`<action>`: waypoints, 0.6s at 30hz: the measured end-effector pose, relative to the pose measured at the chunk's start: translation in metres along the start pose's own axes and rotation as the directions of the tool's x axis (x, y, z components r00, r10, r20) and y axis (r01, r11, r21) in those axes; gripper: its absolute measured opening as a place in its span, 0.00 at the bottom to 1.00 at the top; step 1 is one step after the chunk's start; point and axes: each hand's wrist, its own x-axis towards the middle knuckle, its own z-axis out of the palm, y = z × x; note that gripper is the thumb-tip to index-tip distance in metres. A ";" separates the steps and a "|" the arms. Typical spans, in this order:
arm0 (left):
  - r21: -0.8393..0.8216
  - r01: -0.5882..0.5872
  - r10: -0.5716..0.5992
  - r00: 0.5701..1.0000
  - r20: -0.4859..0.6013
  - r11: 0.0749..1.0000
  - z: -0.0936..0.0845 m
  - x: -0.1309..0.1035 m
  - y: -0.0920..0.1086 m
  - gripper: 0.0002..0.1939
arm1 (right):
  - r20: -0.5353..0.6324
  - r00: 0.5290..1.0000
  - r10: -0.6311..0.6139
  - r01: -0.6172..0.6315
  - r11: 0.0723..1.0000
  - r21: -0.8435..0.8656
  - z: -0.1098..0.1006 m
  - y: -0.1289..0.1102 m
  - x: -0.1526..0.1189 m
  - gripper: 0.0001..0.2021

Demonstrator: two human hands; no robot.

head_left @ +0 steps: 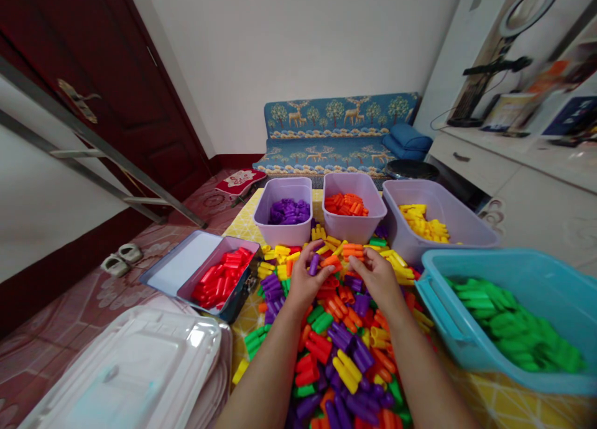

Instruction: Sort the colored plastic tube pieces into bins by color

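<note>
A mixed pile of plastic pieces (342, 336) in purple, red, orange, yellow and green covers the middle of the table. Over its far part, my left hand (308, 280) is closed around a purple piece (314, 264), with an orange piece (331, 262) at its fingertips. My right hand (377, 276) faces it from the right, fingers bent beside orange pieces (353, 250); whether it grips one is unclear. Beyond the hands, lilac bins hold purple pieces (289, 211), orange pieces (346, 205) and yellow pieces (424, 224).
Green pieces (517, 323) lie in a blue tub (438, 311) at right. An open metal box (181, 261) with red pieces (224, 278) sits at left. Stacked plastic lids (125, 367) are near left. A patterned sofa (331, 149) stands behind the table.
</note>
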 end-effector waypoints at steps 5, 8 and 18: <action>0.233 -0.082 0.099 0.993 -0.062 0.969 -0.004 0.002 -0.006 0.20 | -0.081 0.992 -0.100 0.082 0.975 -0.206 -0.008 -0.002 0.000 0.15; 0.302 -0.083 0.116 0.989 -0.094 0.950 -0.005 0.002 -0.008 0.14 | -0.097 0.992 -0.079 0.061 0.983 -0.176 -0.010 -0.005 0.000 0.14; 0.404 -0.209 0.224 0.975 0.009 0.891 -0.006 0.000 -0.005 0.30 | -0.053 0.999 -0.009 0.005 0.998 -0.061 -0.011 -0.006 0.000 0.15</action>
